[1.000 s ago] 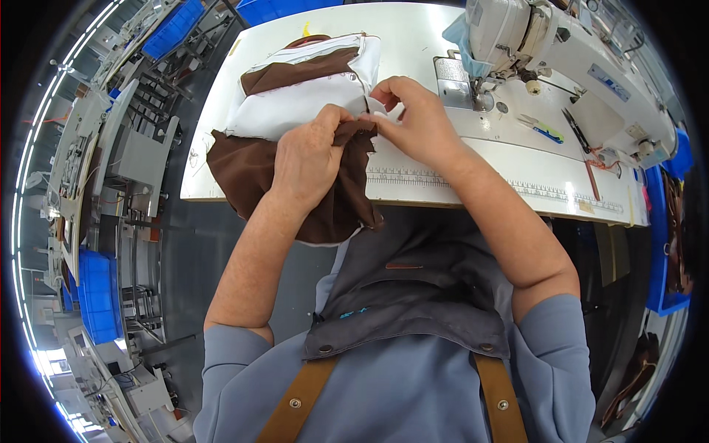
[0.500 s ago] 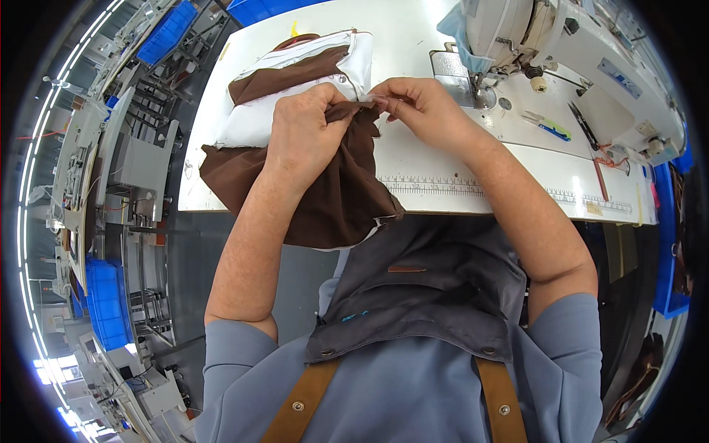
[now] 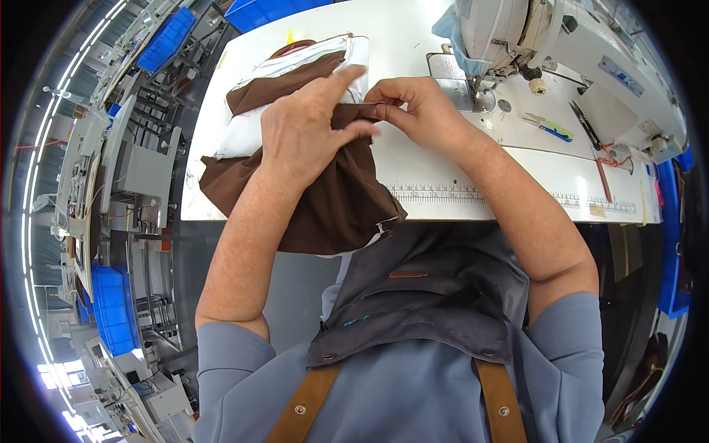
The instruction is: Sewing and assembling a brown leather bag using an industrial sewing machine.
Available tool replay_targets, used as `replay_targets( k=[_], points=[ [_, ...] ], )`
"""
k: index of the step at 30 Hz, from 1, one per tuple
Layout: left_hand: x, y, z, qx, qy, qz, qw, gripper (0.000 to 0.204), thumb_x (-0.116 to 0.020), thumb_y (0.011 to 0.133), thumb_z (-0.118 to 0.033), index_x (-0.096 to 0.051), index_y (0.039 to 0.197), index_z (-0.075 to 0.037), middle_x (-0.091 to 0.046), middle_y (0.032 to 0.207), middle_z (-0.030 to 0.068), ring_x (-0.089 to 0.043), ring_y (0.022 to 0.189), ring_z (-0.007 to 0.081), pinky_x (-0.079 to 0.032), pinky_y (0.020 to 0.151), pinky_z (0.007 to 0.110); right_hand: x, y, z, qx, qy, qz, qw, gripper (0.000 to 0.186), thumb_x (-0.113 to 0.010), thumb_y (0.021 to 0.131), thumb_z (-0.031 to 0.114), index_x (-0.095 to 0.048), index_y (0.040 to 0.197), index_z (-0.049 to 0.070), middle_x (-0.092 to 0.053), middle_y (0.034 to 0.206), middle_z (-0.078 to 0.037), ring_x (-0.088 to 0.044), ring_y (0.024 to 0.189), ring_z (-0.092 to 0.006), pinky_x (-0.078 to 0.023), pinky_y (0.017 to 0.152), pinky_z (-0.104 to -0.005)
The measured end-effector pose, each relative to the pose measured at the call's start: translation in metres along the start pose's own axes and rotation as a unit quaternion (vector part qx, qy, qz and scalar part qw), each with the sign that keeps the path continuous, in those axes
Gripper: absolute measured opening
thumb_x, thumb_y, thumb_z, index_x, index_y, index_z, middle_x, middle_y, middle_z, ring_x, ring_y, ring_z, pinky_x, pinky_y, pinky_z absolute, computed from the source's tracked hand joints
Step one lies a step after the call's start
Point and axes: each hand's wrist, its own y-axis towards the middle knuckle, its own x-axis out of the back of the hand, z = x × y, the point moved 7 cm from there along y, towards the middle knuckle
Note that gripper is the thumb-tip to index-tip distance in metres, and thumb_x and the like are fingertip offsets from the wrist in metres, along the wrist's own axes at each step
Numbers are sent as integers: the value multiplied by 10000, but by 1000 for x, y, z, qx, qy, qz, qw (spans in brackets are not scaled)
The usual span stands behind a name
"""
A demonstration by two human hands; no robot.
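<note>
Brown lining fabric (image 3: 332, 203) attached to a white bag piece (image 3: 240, 136) lies on the table's left part and droops over the front edge. My right hand (image 3: 421, 111) pinches the edge of the brown fabric between thumb and fingers at the right end of the piece. Over the cloth, my left hand (image 3: 306, 129) has its thumb and fingers spread apart, its palm hiding part of the fabric. A brown strip of cloth (image 3: 295, 77) and a dark red handle (image 3: 292, 49) show at the far side of the piece.
A white sewing machine (image 3: 554, 44) stands at the right, a light blue cloth hanging by its needle area. Yellow-green thread snips (image 3: 550, 127) and black tweezers (image 3: 586, 124) lie below it. A ruler strip (image 3: 436, 193) runs along the table's front edge. Blue crates (image 3: 273, 11) stand around.
My left hand has let go of the brown fabric and spread its fingers. My right hand keeps its pinch at the edge, in almost the same place.
</note>
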Motion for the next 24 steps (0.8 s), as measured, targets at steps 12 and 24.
replay_targets(
  k=[12, 24],
  points=[
    [-22, 29, 0, -231, 36, 154, 960, 423, -884, 636, -352, -699, 944, -127, -651, 1340, -21, -451, 1404, 217, -215, 1213, 490, 18, -14, 12, 42, -110, 4, 993, 93, -720, 873, 92, -742, 959, 62, -743, 856, -113, -725, 799, -280, -558, 734, -374],
    [-2, 11, 1, -185, 84, 97, 974, 198, -816, 719, -201, -736, 890, -140, -677, 879, -4, -640, 1014, 185, -291, 1110, 437, 14, -8, 36, 129, -234, 0, 964, 94, -705, 849, 81, -706, 940, 57, -699, 832, -115, -685, 786, -299, -534, 711, -388]
  ],
)
